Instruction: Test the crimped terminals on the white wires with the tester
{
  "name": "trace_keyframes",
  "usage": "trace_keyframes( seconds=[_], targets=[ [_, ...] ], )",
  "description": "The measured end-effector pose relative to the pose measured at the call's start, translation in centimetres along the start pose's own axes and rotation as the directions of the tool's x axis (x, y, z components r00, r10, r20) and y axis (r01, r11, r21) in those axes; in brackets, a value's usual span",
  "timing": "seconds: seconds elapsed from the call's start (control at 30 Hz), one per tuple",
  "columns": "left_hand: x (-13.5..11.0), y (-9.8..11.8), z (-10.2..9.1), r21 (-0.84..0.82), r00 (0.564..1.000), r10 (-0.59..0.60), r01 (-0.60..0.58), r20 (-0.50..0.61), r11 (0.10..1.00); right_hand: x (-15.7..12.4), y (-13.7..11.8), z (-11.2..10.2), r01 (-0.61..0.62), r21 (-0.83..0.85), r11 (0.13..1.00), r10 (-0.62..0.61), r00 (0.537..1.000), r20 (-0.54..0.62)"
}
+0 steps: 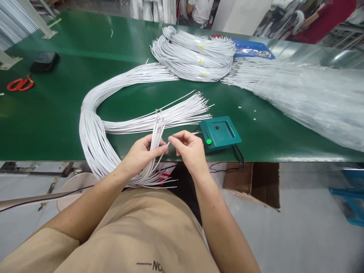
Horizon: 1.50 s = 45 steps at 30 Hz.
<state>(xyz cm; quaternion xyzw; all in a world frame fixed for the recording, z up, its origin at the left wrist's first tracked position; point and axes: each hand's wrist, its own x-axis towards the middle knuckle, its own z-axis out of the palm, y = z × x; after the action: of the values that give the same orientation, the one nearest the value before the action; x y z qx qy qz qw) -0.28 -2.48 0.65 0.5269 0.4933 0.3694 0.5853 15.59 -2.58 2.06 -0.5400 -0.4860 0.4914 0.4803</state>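
My left hand (144, 153) is closed around a bunch of white wires (157, 132), whose ends stick up above the fingers. Just to its right, my right hand (189, 147) pinches the end of a single white wire between thumb and fingers. Beside the right hand stands a small teal machine (220, 131) with a green button and a thin metal tip pointing at the fingers. A long bundle of white wires (92, 117) curves over the green table on the left and hangs past its front edge. More loose wire ends (187, 110) fan out behind the hands.
Coiled white wires (196, 57) lie at the back, near a blue tray (251, 49). Plastic-wrapped wires (309, 94) cover the right side. Red-handled scissors (20, 84) and a black phone-like object (44, 61) lie left. A cardboard box (253, 182) sits below. Two people are across the table.
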Motion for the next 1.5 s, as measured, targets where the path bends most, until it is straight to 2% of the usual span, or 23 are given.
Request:
trace_keyframes(
  seconds=[0.13, 0.23, 0.33, 0.4, 0.47, 0.57, 0.7, 0.93, 1.03, 1.1, 1.2, 1.27, 1.33, 1.4, 1.43, 1.5],
  targets=[
    [0.2, 0.2, 0.3, -0.045, 0.998, 0.045, -0.047, -0.053, 0.998, -0.3, -0.1, 0.4, 0.017, 0.103, 0.995, -0.02, 0.999, 0.03],
    [0.2, 0.5, 0.5, -0.024, 0.996, 0.057, -0.059, -0.068, 0.998, -0.4, 0.4, 0.9, -0.046, 0.277, 0.96, 0.036, 0.999, 0.04],
    [0.1, 0.8, 0.7, -0.032, 0.996, 0.066, -0.068, -0.062, 0.997, -0.5, 0.9, 1.6, -0.19, 0.555, 0.81, 0.138, 0.981, 0.134],
    [-0.1, 1.0, 0.7, -0.063, 0.997, 0.059, -0.062, -0.058, 0.996, -0.5, 1.0, 1.7, -0.276, 0.65, 0.708, 0.177, 0.96, 0.216],
    [-0.2, 1.0, 0.8, -0.111, 0.998, 0.049, -0.052, -0.032, 0.992, -0.3, 0.7, 1.6, -0.317, 0.65, 0.691, 0.202, 0.947, 0.248],
    [-0.4, 1.0, 0.9, -0.16, 0.998, 0.049, -0.043, 0.029, 0.986, 0.2, 0.1, 1.2, -0.324, 0.578, 0.749, 0.227, 0.945, 0.235],
    [-0.5, 0.9, 0.9, -0.133, 0.998, 0.05, -0.044, 0.041, 0.99, 0.6, -0.2, 0.9, -0.355, 0.483, 0.8, 0.226, 0.925, 0.305],
    [-0.6, 1.4, 1.1, -0.148, 1.0, 0.026, -0.027, -0.008, 0.989, 0.1, 0.9, 0.9, -0.43, 0.566, 0.703, 0.254, 0.896, 0.365],
    [-0.6, 1.3, 1.1, -0.132, 0.999, 0.045, -0.046, -0.006, 0.99, -0.2, 1.1, 0.7, -0.408, 0.592, 0.695, 0.249, 0.909, 0.334],
    [-0.5, 1.1, 1.0, -0.092, 0.998, 0.064, -0.065, -0.009, 0.994, -0.4, 1.1, 0.7, -0.358, 0.58, 0.732, 0.247, 0.932, 0.264],
    [-0.3, 0.6, 0.8, -0.075, 0.996, 0.088, -0.089, -0.015, 0.993, -0.8, 1.0, 0.8, -0.209, 0.454, 0.866, 0.182, 0.978, 0.101],
    [-0.2, 0.4, 0.7, -0.111, 0.996, 0.09, -0.088, 0.005, 0.99, -1.0, 0.9, 0.9, -0.079, 0.279, 0.957, 0.087, 0.996, -0.017],
    [-0.1, 0.4, 0.6, -0.168, 0.997, 0.047, -0.037, 0.055, 0.985, -1.1, 1.0, 1.0, 0.058, 0.061, 0.996, -0.052, 0.993, -0.102],
    [0.1, 0.5, 0.6, -0.246, 0.992, -0.03, 0.059, 0.119, 0.967, -1.2, 1.4, 1.1, 0.197, -0.184, 0.963, -0.223, 0.966, -0.129],
    [0.3, 0.6, 0.5, -0.293, 0.986, -0.07, 0.112, 0.149, 0.949, -1.2, 1.6, 1.1, 0.261, -0.314, 0.913, -0.31, 0.944, -0.117],
    [0.7, 0.9, 0.5, -0.374, 0.97, -0.136, 0.205, 0.204, 0.904, -1.1, 2.2, 1.1, 0.349, -0.563, 0.749, -0.452, 0.891, -0.049]
  ],
)
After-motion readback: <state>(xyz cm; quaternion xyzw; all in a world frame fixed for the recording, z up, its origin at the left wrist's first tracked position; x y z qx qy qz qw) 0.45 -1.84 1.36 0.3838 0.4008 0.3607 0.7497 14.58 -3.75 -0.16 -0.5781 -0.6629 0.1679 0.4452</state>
